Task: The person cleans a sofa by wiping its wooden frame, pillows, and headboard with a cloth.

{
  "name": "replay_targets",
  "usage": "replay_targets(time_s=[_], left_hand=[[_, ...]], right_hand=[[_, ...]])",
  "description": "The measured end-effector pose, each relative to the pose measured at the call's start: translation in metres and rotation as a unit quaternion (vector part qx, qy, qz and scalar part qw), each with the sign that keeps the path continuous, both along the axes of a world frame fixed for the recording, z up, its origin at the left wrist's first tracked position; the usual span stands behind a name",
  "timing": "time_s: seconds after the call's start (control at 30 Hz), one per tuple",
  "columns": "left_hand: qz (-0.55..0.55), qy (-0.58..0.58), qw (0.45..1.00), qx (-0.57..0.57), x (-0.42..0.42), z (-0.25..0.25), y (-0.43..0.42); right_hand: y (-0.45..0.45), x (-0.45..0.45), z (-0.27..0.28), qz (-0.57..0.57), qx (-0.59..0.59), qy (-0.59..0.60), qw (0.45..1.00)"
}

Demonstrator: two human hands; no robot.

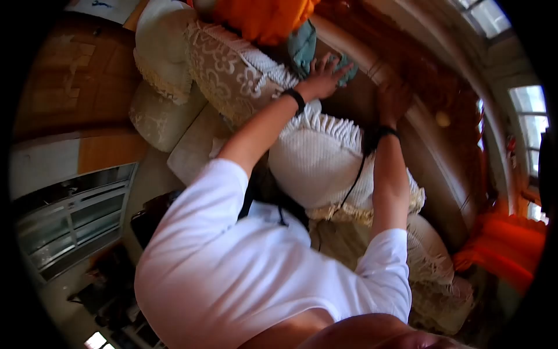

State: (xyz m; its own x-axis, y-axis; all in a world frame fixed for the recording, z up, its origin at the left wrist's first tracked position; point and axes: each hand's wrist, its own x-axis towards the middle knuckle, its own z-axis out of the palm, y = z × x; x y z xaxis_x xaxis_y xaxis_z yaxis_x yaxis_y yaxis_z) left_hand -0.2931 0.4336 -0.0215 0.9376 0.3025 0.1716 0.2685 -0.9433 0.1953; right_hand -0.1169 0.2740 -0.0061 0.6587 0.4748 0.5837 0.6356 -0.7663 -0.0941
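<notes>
My left hand [322, 80], with a dark wristband, holds a green cloth [301, 49] against the brown backrest of the sofa. Some fingers are spread over the cloth, and part of it bunches out past the fingertips. Farther right, my right hand [395, 100] is closed over the wooden rail [433, 125] along the sofa's top; its fingertips are in shadow. A dark band and a hanging cord are at that wrist. Below my hands sits a white ribbed seat cover [322, 160] with a fringed edge, and left of it a flower-patterned cover [224, 70].
Orange fabric [264, 20] hangs above the left hand, and more orange curtain [503, 250] is at the right. Carved wood [465, 116] runs behind the rail, near a window [530, 125]. A glass-fronted cabinet [75, 215] stands at the left.
</notes>
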Motion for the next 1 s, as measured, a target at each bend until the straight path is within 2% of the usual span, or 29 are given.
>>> replay_targets(time_s=[0.03,0.1,0.17,0.23,0.3,0.33,0.37,0.47,0.5,0.57,0.67,0.7,0.77,0.83,0.87,0.9,0.93,1.0], left_hand=[[0.001,-0.017,1.0,0.005,-0.001,0.008,0.0],[0.011,0.018,1.0,0.022,-0.013,0.03,-0.015],[-0.122,0.054,0.987,-0.092,-0.041,0.09,-0.046],[-0.149,-0.154,0.976,-0.028,-0.127,0.151,-0.095],[-0.095,-0.264,0.958,-0.067,-0.21,0.179,-0.124],[-0.057,-0.298,0.944,-0.129,-0.261,0.189,-0.138],[-0.04,-0.304,0.944,-0.121,-0.299,0.189,-0.148],[0.08,-0.307,0.92,-0.23,-0.416,0.164,-0.16],[0.093,-0.322,0.914,-0.229,-0.451,0.155,-0.162],[0.197,-0.375,0.862,-0.28,-0.515,0.143,-0.163],[0.241,-0.406,0.827,-0.307,-0.589,0.14,-0.167],[0.248,-0.425,0.813,-0.312,-0.617,0.138,-0.167],[0.249,-0.437,0.808,-0.307,-0.667,0.137,-0.17],[0.259,-0.468,0.75,-0.388,-0.709,0.145,-0.176],[0.258,-0.469,0.747,-0.394,-0.724,0.154,-0.177],[0.259,-0.472,0.741,-0.402,-0.739,0.159,-0.177],[0.252,-0.475,0.725,-0.43,-0.753,0.167,-0.179],[0.215,-0.488,0.684,-0.498,-0.777,0.196,-0.182]], right_hand=[[0.006,0.008,0.009,0.009,0.009,-0.019,1.0],[-0.003,-0.017,0.009,-0.038,-0.111,-0.121,0.986],[0.001,0.006,-0.009,0.034,-0.14,-0.096,0.985],[0.006,-0.019,0.008,-0.034,-0.227,-0.076,0.97],[0.005,-0.022,0.022,0.006,-0.309,0.003,0.951],[0.005,-0.025,0.032,0.04,-0.344,0.05,0.937],[0.006,-0.025,0.041,0.081,-0.372,0.097,0.92],[0.014,-0.053,0.073,0.197,-0.415,0.225,0.859],[0.017,-0.078,0.082,0.232,-0.415,0.251,0.843],[0.023,-0.14,0.098,0.311,-0.386,0.297,0.816],[0.02,-0.281,0.126,0.413,-0.359,0.306,0.779],[0.012,-0.337,0.134,0.402,-0.415,0.192,0.793],[-0.01,-0.483,0.169,0.467,-0.405,0.17,0.768],[-0.03,-0.584,0.159,0.548,-0.299,0.398,0.672],[-0.04,-0.629,0.161,0.547,-0.334,0.387,0.663],[-0.053,-0.677,0.164,0.504,-0.348,0.446,0.652],[-0.06,-0.724,0.176,0.519,-0.367,0.473,0.61],[-0.07,-0.789,0.193,0.536,-0.366,0.508,0.567]])
